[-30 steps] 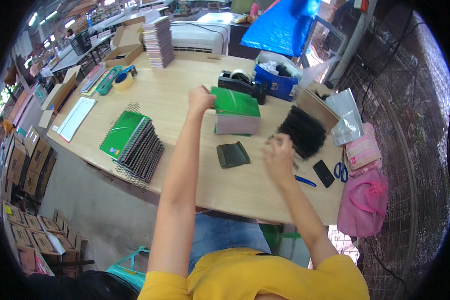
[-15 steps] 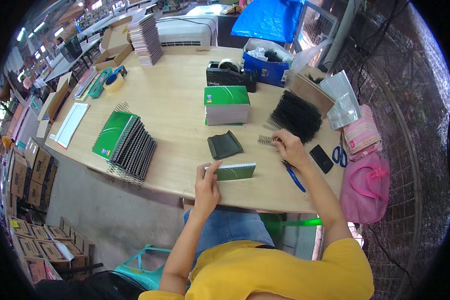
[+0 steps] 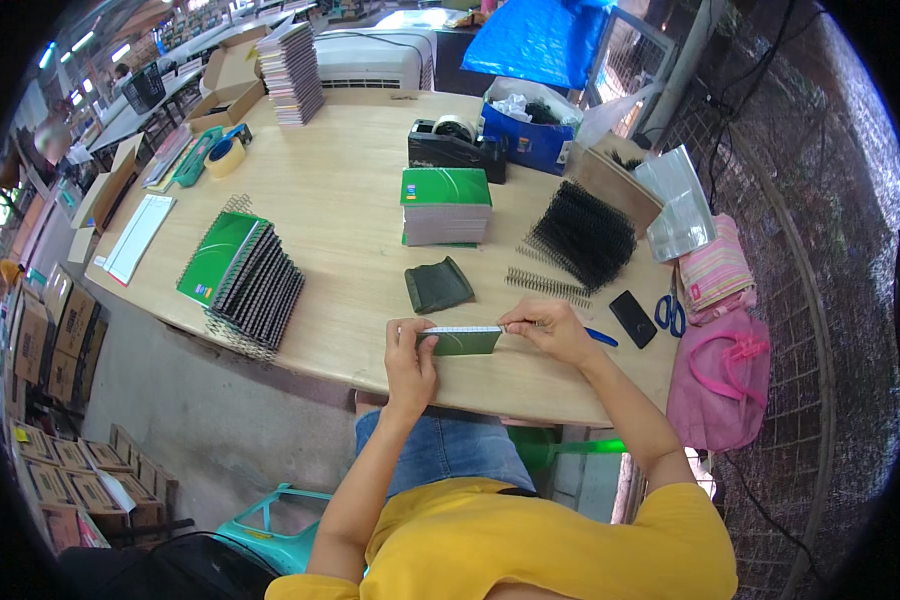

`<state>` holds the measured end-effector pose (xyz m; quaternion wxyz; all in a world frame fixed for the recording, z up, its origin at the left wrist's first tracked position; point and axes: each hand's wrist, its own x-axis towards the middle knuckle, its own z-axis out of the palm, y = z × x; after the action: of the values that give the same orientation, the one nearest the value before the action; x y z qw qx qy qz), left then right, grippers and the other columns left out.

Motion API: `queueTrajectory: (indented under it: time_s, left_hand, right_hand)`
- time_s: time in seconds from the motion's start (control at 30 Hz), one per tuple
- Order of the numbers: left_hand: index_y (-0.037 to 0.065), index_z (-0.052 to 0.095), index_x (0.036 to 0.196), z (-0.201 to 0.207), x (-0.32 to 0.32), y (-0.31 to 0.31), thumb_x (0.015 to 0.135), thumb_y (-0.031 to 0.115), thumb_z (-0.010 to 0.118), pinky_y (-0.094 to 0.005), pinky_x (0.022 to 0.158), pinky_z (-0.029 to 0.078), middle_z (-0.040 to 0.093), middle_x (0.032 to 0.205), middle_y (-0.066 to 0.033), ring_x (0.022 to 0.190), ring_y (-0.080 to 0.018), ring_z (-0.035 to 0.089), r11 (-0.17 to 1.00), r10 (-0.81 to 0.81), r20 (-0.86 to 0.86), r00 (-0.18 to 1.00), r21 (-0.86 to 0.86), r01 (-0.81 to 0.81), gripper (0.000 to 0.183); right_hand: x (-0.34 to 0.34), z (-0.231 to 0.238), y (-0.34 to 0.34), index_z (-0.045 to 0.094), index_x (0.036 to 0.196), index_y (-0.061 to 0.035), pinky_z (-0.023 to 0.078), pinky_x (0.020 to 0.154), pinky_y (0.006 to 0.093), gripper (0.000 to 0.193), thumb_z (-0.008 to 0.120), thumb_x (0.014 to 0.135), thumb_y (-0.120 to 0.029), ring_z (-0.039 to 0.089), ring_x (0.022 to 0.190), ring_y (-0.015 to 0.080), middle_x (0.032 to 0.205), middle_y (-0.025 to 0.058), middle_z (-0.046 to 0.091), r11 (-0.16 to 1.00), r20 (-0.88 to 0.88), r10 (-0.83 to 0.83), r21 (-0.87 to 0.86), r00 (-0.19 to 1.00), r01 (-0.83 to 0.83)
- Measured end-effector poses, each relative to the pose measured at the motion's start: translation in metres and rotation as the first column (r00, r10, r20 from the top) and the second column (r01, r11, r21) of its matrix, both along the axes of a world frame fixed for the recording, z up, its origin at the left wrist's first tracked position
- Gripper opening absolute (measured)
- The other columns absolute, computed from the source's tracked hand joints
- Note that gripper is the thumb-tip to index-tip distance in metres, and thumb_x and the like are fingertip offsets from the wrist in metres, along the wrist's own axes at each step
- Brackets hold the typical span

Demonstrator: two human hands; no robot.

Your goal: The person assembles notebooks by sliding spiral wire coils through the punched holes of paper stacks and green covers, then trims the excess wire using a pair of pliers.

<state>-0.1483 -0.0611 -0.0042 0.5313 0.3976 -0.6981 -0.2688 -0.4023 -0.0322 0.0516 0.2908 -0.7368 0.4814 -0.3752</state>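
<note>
My left hand [image 3: 410, 365] grips the left end of a small green notebook [image 3: 460, 343], which stands on edge near the table's front with its white holed edge upward. At the opposite end, my right hand [image 3: 545, 328] is closed in a pinch against the notebook's upper corner; whatever is between the fingertips is too small to make out. A loose black wire coil [image 3: 548, 286] lies just beyond the right hand. Partly hidden by that hand are blue-handled pliers [image 3: 601, 337]. A dark, flat, trough-shaped piece [image 3: 438, 286] rests beyond the notebook.
Coil-bound green notebooks [image 3: 240, 270] are stacked at left, unbound ones [image 3: 447, 207] at centre. Right of these lie a heap of black coils [image 3: 582, 235], a phone [image 3: 632, 319] and scissors [image 3: 671, 313]. A tape dispenser [image 3: 457, 150] and a blue box [image 3: 528, 135] stand farther back.
My right hand has moved from the loose coil toward me and left, to the notebook's right end. The coil now lies uncovered on the table. My left hand still holds the notebook.
</note>
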Motion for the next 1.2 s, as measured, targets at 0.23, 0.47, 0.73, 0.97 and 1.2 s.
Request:
queueTrajectory:
  time_s: [0.23, 0.47, 0.73, 0.97, 1.2]
  left_hand:
    - [0.000, 0.059, 0.105, -0.004, 0.000, 0.002, 0.090, -0.004, 0.061, -0.0434, 0.077, 0.050, 0.056, 0.099, -0.0190, 0.089, -0.0376, 0.059, 0.999, 0.041, -0.007, 0.999, 0.002, -0.040, 0.015]
    - [0.000, 0.060, 0.103, -0.004, 0.000, 0.003, 0.090, -0.004, 0.061, -0.0445, 0.078, 0.049, 0.055, 0.099, -0.0193, 0.091, -0.0378, 0.058, 0.999, 0.029, -0.009, 1.000, 0.024, -0.029, 0.014]
    - [0.000, 0.060, 0.103, -0.006, 0.000, 0.003, 0.090, -0.004, 0.060, -0.0447, 0.077, 0.049, 0.055, 0.098, -0.0196, 0.091, -0.0377, 0.058, 0.999, 0.040, -0.024, 0.999, 0.001, -0.040, 0.013]
    - [0.001, 0.060, 0.103, -0.007, 0.000, 0.003, 0.090, -0.005, 0.060, -0.0445, 0.076, 0.049, 0.054, 0.099, -0.0193, 0.090, -0.0377, 0.058, 0.999, 0.037, -0.029, 0.999, -0.022, -0.038, 0.014]
    - [0.001, 0.057, 0.107, -0.003, 0.032, -0.007, 0.085, 0.009, 0.073, -0.0447, 0.083, 0.046, 0.051, 0.100, -0.0178, 0.100, -0.0364, 0.053, 1.000, 0.020, -0.007, 1.000, -0.008, -0.020, 0.028]
  right_hand:
    - [0.002, 0.007, -0.005, 0.071, 0.098, -0.0013, 0.050, 0.073, 0.0386, 0.015, 0.071, 0.085, -0.009, 0.063, 0.082, 0.0263, 0.088, 0.0107, 0.067, 0.987, -0.161, 0.158, 0.007, 0.974, -0.159]
    - [0.005, 0.008, -0.004, 0.067, 0.109, -0.0056, 0.052, 0.074, 0.0401, 0.022, 0.069, 0.088, -0.012, 0.064, 0.083, 0.0308, 0.091, 0.0127, 0.063, 0.994, -0.280, 0.075, -0.061, 0.957, -0.096]
    - [0.026, 0.011, 0.001, 0.065, 0.100, -0.0060, 0.051, 0.071, 0.0406, 0.019, 0.072, 0.087, -0.018, 0.063, 0.081, 0.0318, 0.087, 0.0116, 0.063, 0.990, -0.342, -0.094, -0.132, 0.935, 0.051]
    - [0.030, 0.013, 0.000, 0.065, 0.096, -0.0078, 0.051, 0.077, 0.0451, 0.019, 0.070, 0.089, -0.025, 0.063, 0.094, 0.0318, 0.102, 0.0099, 0.063, 0.986, -0.429, -0.069, -0.165, 0.901, -0.003]
    - [0.032, 0.035, -0.064, 0.048, 0.145, -0.0211, 0.043, 0.107, 0.0499, 0.064, 0.071, 0.085, -0.023, 0.049, 0.131, 0.0323, 0.149, 0.0060, 0.047, 0.933, -0.734, 0.027, -0.226, 0.679, -0.281]
